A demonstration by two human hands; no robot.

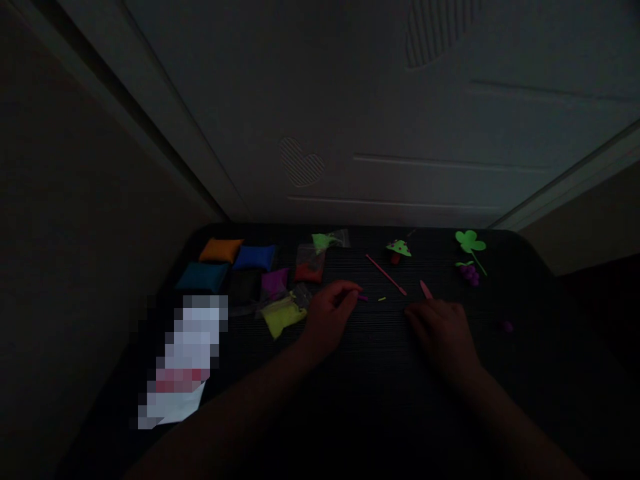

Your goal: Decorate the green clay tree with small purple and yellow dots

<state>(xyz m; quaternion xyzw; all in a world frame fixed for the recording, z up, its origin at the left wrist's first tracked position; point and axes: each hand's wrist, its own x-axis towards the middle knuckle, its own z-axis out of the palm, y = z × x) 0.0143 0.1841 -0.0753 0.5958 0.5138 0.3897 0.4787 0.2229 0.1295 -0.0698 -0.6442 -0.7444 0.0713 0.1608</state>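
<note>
The scene is very dim. My left hand (330,313) rests on the dark table (380,373) with its fingers pinched on a small purple piece of clay (363,297). A tiny green bit (382,299) lies just right of it. My right hand (443,330) lies knuckles up on the table with its fingers curled; a pink tool (425,289) shows at its fingertips, and I cannot tell whether the hand holds it. A thin pink stick (385,274) lies between and beyond the hands.
Packets of coloured clay lie at the left: orange (221,250), blue (255,257), teal (203,276), purple (275,283), red (310,267), yellow (283,315). A clay mushroom (399,250), green leaf (471,243) and purple grapes (469,272) sit at the back. A door stands behind.
</note>
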